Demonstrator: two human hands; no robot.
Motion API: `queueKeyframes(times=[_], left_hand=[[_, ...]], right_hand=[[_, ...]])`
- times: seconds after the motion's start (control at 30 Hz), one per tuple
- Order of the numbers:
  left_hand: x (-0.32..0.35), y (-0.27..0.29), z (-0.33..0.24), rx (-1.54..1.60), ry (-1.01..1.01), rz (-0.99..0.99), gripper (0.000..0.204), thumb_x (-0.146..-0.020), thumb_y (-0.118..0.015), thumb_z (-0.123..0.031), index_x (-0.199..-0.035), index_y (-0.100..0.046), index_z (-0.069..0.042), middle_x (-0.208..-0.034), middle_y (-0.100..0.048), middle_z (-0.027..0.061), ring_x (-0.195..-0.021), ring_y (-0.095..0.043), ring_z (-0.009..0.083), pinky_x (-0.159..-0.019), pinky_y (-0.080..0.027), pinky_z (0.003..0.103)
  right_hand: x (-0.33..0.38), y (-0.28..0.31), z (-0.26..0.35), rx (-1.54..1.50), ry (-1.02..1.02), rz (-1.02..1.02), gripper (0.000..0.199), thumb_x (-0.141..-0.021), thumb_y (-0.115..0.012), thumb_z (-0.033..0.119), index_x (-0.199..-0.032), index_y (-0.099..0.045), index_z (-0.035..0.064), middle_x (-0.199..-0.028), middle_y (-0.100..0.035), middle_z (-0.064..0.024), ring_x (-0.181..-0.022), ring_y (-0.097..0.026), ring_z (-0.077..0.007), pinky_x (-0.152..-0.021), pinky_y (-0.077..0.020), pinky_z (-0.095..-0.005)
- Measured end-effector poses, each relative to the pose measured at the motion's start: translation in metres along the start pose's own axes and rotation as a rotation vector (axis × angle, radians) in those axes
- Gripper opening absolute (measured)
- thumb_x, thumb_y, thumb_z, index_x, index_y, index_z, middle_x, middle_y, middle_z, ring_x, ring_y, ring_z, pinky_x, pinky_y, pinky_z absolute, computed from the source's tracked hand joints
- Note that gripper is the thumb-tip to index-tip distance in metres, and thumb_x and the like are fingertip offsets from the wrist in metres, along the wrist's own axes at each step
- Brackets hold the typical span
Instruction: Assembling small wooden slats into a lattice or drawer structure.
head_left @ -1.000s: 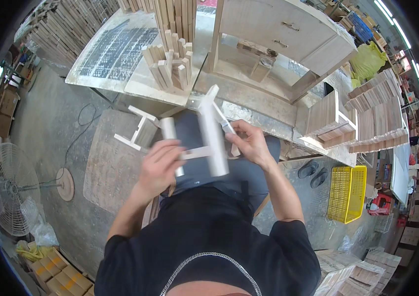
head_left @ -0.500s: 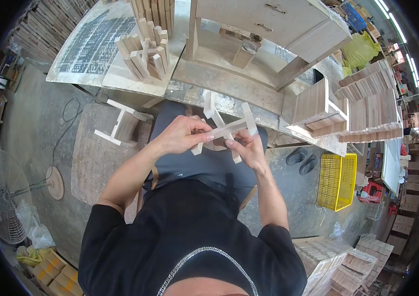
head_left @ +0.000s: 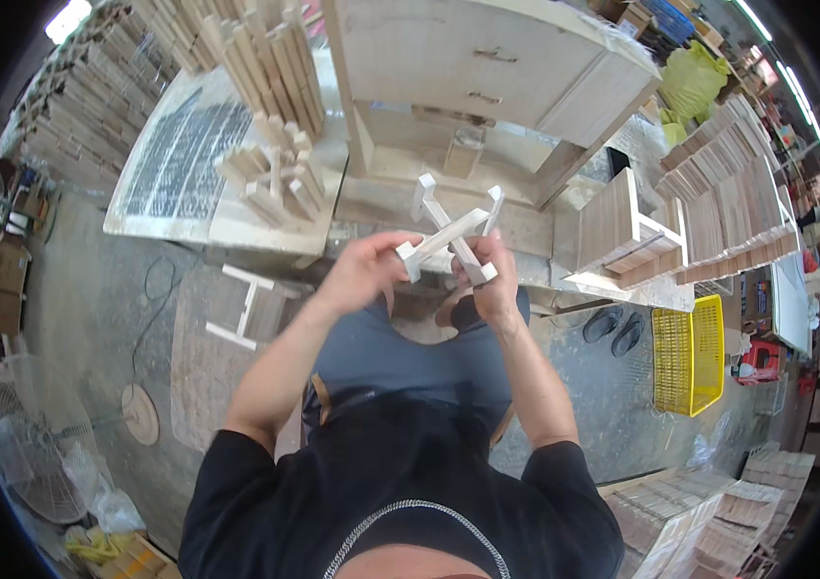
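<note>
A pale cross-shaped wooden stand (head_left: 446, 236), two bars crossing with short legs at their ends, is held tilted above my lap. My left hand (head_left: 360, 278) is closed on its left end, with fingertips at the leg joint. On the near right end, my right hand (head_left: 495, 288) grips a bar close to another leg; some of its fingers are hidden behind the wood. Just beyond the stand is the workbench's edge (head_left: 410, 232).
Wooden sticks (head_left: 279, 179) stand bunched on the bench at the left, near a wooden cabinet (head_left: 487, 72). Stacked boards (head_left: 728, 198) fill the right side. A yellow crate (head_left: 688, 357), slippers (head_left: 614, 331), a fan (head_left: 38, 444) and an H-shaped wooden piece (head_left: 248, 307) surround me.
Both hands have lifted the stand farther forward and turned it, so its legs point differently. My left hand has shifted from near the crossing to a bar's end. The view has tilted up.
</note>
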State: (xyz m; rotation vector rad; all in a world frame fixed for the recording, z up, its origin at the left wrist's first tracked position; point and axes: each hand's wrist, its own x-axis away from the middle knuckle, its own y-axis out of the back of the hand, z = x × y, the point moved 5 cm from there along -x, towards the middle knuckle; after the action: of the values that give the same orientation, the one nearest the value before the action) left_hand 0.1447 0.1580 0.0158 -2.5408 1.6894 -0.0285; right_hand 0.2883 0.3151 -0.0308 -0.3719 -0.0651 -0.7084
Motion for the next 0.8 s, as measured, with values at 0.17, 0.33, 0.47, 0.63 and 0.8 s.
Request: queueKeyframes(times=[0.17, 0.33, 0.47, 0.63, 0.8], left_hand=[[-0.05, -0.006, -0.009, -0.554, -0.239, -0.209, 0.034, -0.092, -0.072, -0.011, -0.123, -0.066, 0.002, -0.088, -0.073, 0.0093, -0.079, -0.069, 0.0116, -0.074, -0.054, 0.03], [-0.109, 0.004, -0.013, -0.664, -0.181, -0.21, 0.026, -0.094, -0.069, -0.013, -0.114, -0.066, 0.003, -0.081, -0.071, 0.017, -0.07, -0.07, 0.0247, -0.067, -0.053, 0.036], [-0.149, 0.015, -0.018, -0.69, -0.237, -0.218, 0.023, -0.093, -0.067, -0.015, -0.103, -0.061, 0.005, -0.086, -0.067, 0.0258, -0.081, -0.066, 0.0439, -0.071, -0.05, 0.048], [-0.172, 0.016, -0.007, -0.792, -0.288, -0.25, 0.023, -0.094, -0.068, -0.016, -0.102, -0.061, 0.004, -0.085, -0.067, 0.025, -0.081, -0.065, 0.0445, -0.073, -0.051, 0.046], [-0.178, 0.013, -0.004, -0.832, -0.251, -0.275, 0.024, -0.094, -0.067, -0.017, -0.102, -0.06, 0.005, -0.087, -0.067, 0.0265, -0.087, -0.065, 0.0471, -0.075, -0.05, 0.05]], right_hand=[[-0.053, 0.007, 0.024, 0.098, 0.151, -0.053, 0.09, -0.103, -0.018, 0.072, -0.093, -0.068, -0.0018, -0.07, -0.064, -0.0058, -0.058, -0.054, -0.0124, -0.054, -0.0416, -0.0265], [-0.105, 0.022, 0.041, 0.2, 0.34, -0.241, 0.093, -0.104, -0.015, 0.07, -0.079, -0.069, -0.0024, -0.06, -0.061, -0.0072, -0.052, -0.057, -0.0154, -0.052, -0.0451, -0.0296], [-0.148, 0.027, 0.052, 0.287, 0.391, -0.308, 0.093, -0.106, -0.012, 0.062, -0.074, -0.071, -0.0026, -0.054, -0.061, -0.0081, -0.049, -0.059, -0.0183, -0.052, -0.0485, -0.0319], [-0.155, 0.04, 0.066, 0.515, 0.355, -0.422, 0.086, -0.108, -0.017, 0.055, -0.076, -0.07, -0.0036, -0.057, -0.063, -0.0118, -0.061, -0.066, -0.0256, -0.065, -0.0516, -0.0397], [-0.097, 0.049, 0.072, 0.622, 0.503, -0.528, 0.063, -0.11, -0.034, 0.044, -0.087, -0.068, -0.0045, -0.073, -0.068, -0.0176, -0.072, -0.066, -0.0281, -0.073, -0.0501, -0.0407]])
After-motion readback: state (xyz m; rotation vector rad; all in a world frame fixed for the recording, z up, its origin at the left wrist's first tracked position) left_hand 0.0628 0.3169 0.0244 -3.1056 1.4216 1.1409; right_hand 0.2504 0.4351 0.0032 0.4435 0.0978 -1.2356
